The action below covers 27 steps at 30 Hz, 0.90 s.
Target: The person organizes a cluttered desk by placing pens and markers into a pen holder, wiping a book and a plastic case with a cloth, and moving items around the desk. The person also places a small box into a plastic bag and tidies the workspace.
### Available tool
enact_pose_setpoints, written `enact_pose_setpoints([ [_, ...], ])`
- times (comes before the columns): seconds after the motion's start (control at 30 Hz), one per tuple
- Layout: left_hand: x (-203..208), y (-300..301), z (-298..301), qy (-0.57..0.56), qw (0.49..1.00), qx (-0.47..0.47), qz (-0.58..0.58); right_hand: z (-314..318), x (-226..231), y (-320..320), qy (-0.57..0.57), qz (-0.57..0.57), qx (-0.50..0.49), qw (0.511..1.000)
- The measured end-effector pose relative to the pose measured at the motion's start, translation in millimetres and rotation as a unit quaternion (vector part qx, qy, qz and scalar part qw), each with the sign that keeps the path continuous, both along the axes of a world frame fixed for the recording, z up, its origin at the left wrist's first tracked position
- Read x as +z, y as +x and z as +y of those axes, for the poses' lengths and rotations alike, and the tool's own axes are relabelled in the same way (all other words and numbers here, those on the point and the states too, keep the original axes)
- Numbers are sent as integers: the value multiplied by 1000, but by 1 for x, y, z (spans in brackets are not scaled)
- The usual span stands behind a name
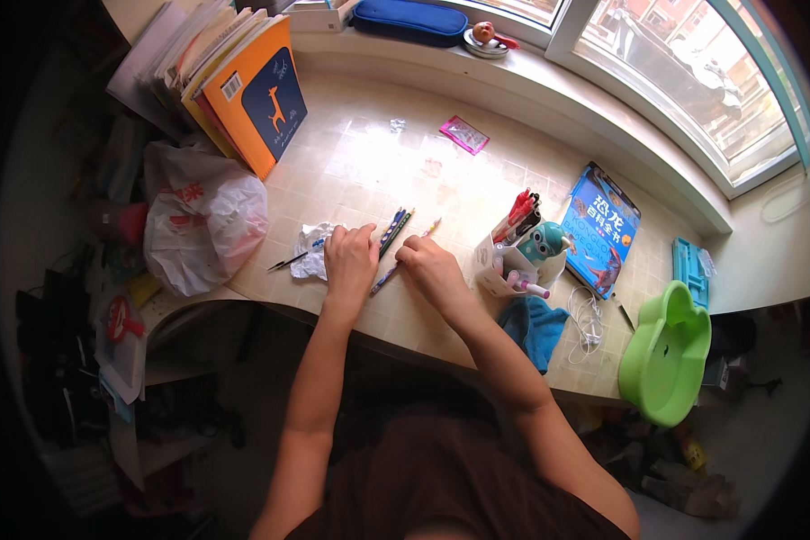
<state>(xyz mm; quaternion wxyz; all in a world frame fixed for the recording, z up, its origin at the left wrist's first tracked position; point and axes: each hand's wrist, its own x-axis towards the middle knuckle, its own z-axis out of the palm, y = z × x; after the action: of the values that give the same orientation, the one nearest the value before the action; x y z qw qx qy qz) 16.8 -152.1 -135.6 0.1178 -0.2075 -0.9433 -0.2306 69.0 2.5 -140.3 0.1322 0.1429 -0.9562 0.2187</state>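
My left hand (351,256) is on the desk with its fingers bent and close together, against a small row of dark pencils (394,229). Its thumb side meets the pencils; the hidden fingertips leave the exact grip unclear. My right hand (434,273) pinches a patterned light-coloured pencil (384,280), which slants across the desk under the fingers. Crumpled white paper (310,260) lies just left of my left hand, with a thin dark pen (285,263) beside it. To the right of my right hand stands a white pen holder (492,271) with red pens, markers and a teal figure.
Books (259,108) and a white plastic bag (202,220) stand at the left. On the right are a blue book (598,220), a blue cloth (535,331), a white cable (587,326) and a green basin (641,369). A pink packet (464,135) lies farther back.
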Motion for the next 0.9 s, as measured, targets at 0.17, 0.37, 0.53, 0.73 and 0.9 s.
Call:
enact_pose_setpoints([
  [0.17, -2, 8, 0, 106, 988, -16, -110, -13, 3, 6, -85, 60, 10, 995],
  [0.37, 18, 30, -4, 75, 988, -51, -121, -12, 1, 3, -104, 51, -26, 993],
  [0.53, -1, 36, -2, 56, 995, -19, -85, -14, 5, 0, -112, 59, -22, 992],
  [0.73, 14, 30, 1, 74, 970, 10, -230, -11, 5, -6, -31, 54, 34, 997],
  [0.9, 20, 26, -2, 60, 975, -1, -215, -14, 5, -18, 85, 32, 102, 991],
])
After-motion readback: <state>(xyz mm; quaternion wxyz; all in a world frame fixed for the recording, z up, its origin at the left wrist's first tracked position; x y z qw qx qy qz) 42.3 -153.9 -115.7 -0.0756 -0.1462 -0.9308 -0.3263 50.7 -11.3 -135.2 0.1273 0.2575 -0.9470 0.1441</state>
